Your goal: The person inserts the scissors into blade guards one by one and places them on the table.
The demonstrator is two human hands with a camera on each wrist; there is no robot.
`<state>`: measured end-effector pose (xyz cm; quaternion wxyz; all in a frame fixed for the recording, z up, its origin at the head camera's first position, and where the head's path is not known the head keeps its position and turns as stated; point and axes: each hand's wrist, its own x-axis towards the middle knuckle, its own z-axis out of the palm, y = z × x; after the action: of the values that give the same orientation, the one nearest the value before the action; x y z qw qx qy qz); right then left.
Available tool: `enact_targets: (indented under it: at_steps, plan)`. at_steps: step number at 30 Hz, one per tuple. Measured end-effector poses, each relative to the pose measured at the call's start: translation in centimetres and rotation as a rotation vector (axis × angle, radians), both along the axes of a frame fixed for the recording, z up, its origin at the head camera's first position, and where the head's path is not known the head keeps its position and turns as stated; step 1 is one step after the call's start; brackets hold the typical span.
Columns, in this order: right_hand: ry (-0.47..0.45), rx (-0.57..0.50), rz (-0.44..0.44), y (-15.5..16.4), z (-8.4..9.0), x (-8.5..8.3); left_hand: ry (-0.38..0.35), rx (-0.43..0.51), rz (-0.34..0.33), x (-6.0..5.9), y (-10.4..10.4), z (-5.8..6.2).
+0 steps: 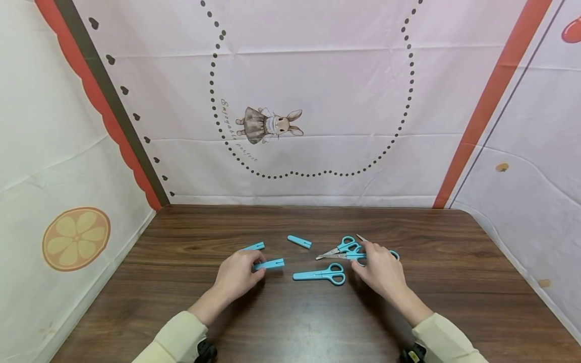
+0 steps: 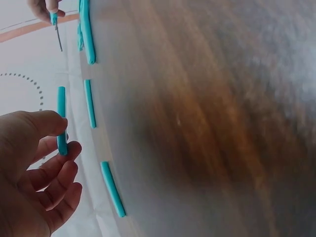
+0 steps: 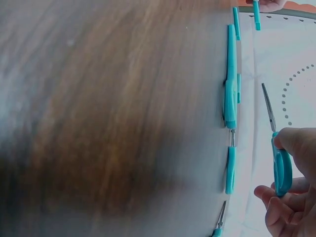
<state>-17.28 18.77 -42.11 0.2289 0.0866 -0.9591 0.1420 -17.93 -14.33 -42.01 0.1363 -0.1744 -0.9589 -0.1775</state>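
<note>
My left hand pinches a light-blue scissors sheath between thumb and fingers, raised off the table in the left wrist view. Scissors with blue handles and bare blades are held by my right hand, blades pointing left toward the sheath. A second bare pair of scissors lies just beyond them. Behind the right hand a third pair shows only its blade tip and part of its handle. Nearer me lies a pair of scissors inside its sheath.
Two loose blue sheaths lie on the brown wooden table: one just past the left hand, partly hidden by it, the other farther back near the middle. A printed white cloth hangs behind the table and along its sides.
</note>
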Motion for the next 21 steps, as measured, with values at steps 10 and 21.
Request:
enact_targets:
  at_steps: [10, 21]
  plan:
    - [-0.027, -0.031, 0.016, -1.1, 0.3, -0.3, -0.002, 0.02, 0.018, -0.1, -0.5, 0.2]
    - [-0.015, -0.047, 0.035, -2.3, 0.6, -0.5, 0.011, 0.03, 0.024, -0.2, -0.9, 0.3]
